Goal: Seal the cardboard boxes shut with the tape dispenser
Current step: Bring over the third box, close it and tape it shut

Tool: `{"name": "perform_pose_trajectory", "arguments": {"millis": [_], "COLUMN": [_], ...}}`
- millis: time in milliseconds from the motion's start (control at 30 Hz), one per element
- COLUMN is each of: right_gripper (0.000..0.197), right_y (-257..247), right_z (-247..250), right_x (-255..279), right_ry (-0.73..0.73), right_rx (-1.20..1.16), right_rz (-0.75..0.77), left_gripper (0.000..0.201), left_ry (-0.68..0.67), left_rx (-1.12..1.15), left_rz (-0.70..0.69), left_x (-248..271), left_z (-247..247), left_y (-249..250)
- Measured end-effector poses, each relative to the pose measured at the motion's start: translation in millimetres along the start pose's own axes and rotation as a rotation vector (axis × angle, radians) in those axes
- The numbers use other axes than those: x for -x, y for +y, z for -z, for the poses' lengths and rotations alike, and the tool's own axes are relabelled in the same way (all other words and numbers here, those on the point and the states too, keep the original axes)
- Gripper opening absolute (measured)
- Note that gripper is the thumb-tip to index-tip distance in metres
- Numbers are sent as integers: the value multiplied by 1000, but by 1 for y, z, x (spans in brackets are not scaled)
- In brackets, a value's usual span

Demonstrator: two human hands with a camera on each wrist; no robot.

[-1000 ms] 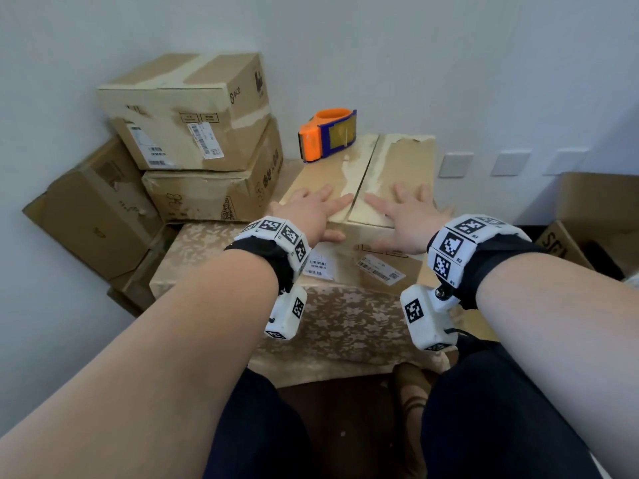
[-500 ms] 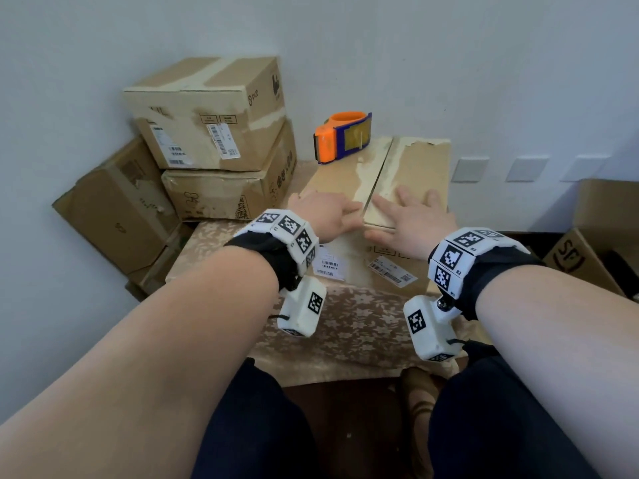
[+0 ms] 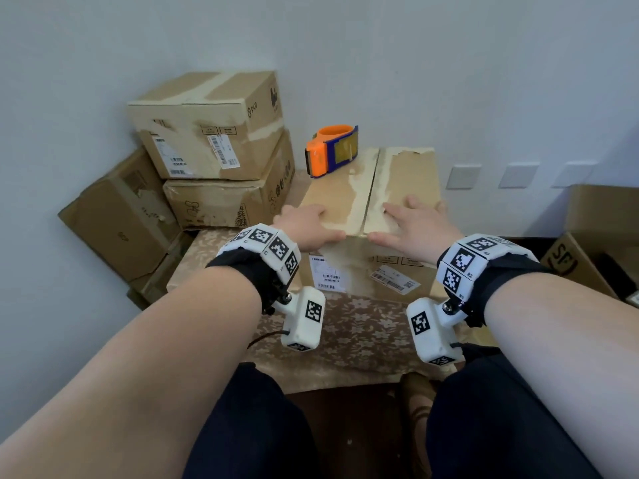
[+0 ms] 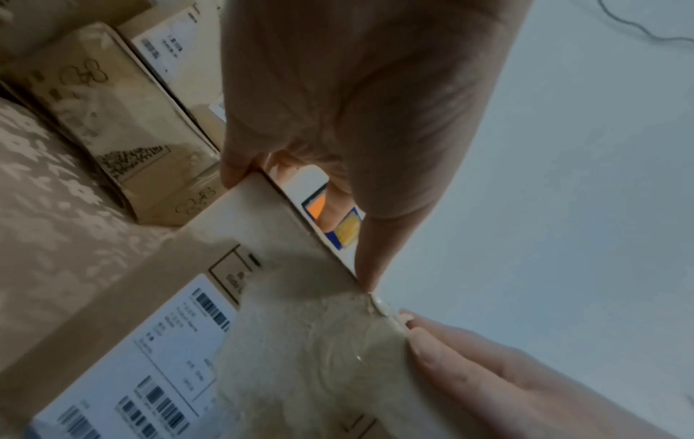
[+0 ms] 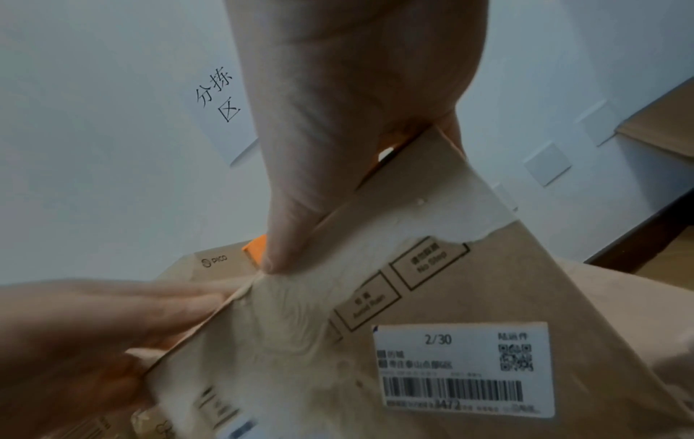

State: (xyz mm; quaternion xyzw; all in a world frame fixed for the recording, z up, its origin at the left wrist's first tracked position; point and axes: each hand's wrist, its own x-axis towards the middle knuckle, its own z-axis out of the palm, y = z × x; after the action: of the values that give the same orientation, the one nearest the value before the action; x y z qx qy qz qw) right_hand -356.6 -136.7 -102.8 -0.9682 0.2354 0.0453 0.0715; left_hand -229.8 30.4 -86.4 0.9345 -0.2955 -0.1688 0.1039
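Both hands lie spread flat on the brown cardboard box (image 3: 371, 281), left hand (image 3: 307, 227) on its left flap, right hand (image 3: 413, 225) on its right flap, thumbs at the near edge. The orange and blue tape dispenser (image 3: 331, 151) stands at the box's far left corner.

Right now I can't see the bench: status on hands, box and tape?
Left hand and right hand flat on the box flaps. Seam untaped. Tape dispenser untouched on box's far corner. Nothing in the way.

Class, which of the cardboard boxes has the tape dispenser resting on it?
The box under both hands, nearest the person: the orange tape dispenser sits at its far-left corner.
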Motion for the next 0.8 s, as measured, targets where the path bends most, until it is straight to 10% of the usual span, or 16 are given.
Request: {"name": "perform_pose_trajectory", "arguments": {"millis": [300, 467, 800], "right_gripper": [22, 22, 28], "right_y": [-9, -31, -33], "right_z": [32, 46, 51], "right_x": [18, 22, -2], "right_ry": [181, -141, -373], "right_rx": [-464, -1107, -1166], "right_rz": [-26, -171, -281], "left_gripper": [30, 14, 24], "left_ry": [85, -235, -345], "left_rx": [-2, 925, 804], "left_rz": [-7, 42, 168], "left_x": [29, 38, 5], "left_z": [27, 27, 33], "left_y": [15, 45, 60]}}
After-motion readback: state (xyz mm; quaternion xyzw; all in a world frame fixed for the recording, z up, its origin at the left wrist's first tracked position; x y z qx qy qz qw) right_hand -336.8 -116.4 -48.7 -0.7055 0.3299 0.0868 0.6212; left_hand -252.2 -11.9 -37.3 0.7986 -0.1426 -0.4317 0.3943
